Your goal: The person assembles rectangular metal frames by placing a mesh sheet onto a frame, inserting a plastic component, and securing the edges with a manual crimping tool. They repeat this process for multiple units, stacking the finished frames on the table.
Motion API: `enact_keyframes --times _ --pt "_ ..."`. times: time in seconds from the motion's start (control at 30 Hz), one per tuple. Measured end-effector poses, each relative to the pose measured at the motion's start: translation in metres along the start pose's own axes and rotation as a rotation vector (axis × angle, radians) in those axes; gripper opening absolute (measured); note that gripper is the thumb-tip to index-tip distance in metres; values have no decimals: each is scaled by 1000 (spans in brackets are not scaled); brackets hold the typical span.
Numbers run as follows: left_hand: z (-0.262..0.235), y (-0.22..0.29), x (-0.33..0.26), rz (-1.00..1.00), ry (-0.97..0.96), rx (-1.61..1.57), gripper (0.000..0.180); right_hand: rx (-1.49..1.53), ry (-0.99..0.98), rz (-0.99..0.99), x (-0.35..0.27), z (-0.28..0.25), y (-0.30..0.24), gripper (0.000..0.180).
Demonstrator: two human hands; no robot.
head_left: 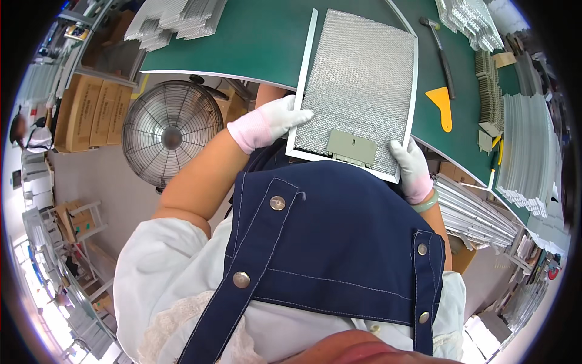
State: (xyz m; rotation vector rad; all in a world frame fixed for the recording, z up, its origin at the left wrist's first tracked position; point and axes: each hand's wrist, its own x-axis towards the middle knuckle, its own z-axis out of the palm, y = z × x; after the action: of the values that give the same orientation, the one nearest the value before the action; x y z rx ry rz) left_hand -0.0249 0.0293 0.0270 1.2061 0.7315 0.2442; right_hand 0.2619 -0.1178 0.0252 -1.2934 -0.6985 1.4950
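Note:
A rectangular metal mesh filter point(364, 73) lies tilted over the near edge of the green table, close to my apron. Pale metal strips frame it; the left strip point(308, 54) stands away from the mesh at its far end. Near the bottom edge sits a grey-beige plate point(351, 147). Gloved in white and pink, my left hand point(270, 123) is closed on the left side of the frame, thumb over the mesh. My right hand point(413, 168) grips the lower right side, its thumb on the frame and the other fingers mostly hidden.
To the right on the table point(254, 51) lie a hammer point(445, 67) and a yellow scraper point(444, 109). Beyond them stand stacked small plates point(490, 91) and metal sheets point(527, 145). Mesh sheets point(182, 18) are piled at the far left. A floor fan point(172, 137) stands left.

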Motion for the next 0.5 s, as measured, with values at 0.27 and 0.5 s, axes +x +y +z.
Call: enact_keyframes --times 0.27,0.5 --pt "-8 1 21 94 -61 -270 44 13 94 -17 11 -10 3 43" --pt "32 1 -1 89 233 -415 41 120 150 -85 15 -11 -1 42"
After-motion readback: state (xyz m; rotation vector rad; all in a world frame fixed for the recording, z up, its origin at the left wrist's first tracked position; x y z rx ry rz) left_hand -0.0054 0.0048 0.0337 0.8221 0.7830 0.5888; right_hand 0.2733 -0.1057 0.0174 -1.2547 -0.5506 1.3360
